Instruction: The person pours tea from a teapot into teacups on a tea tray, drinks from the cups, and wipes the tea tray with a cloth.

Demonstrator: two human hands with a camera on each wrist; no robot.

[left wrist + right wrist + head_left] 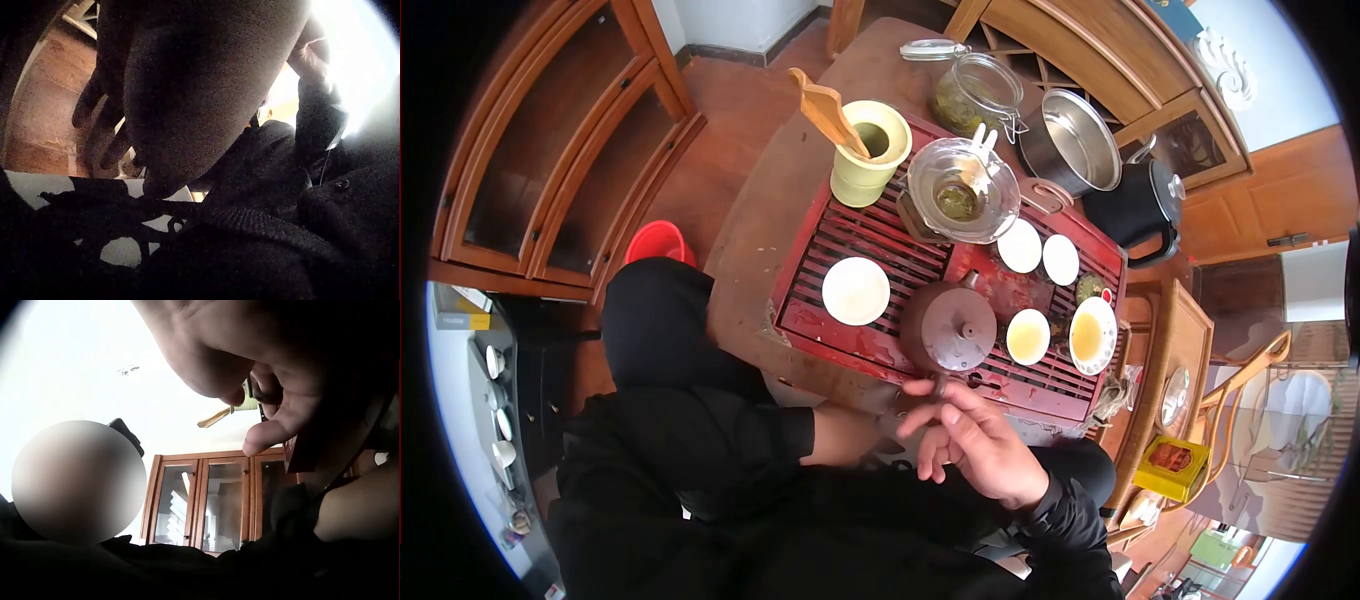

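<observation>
In the head view, the right hand (990, 452) is in front of the brown teapot (958, 328), palm partly up, its fingers loosely bent and holding nothing. Its fingertips lie close to the teapot's near side; contact cannot be told. The left hand (862, 432) is low beside it, its fingers dim and partly hidden. The left wrist view shows the left hand (194, 87) with fingers hanging relaxed. In the right wrist view the right hand (275, 375) has thumb and fingers loosely bent. A white bowl (856, 291) and a tea-filled cup (1027, 337) flank the teapot on the red tray (830, 329).
Behind the teapot are a glass strainer bowl (990, 200), a green holder (860, 183) with wooden tools, and white cups (1019, 246). A glass jar (960, 105), steel pot (1090, 150) and black kettle (1135, 205) stand farther back. A patterned bowl (1106, 350) sits at right.
</observation>
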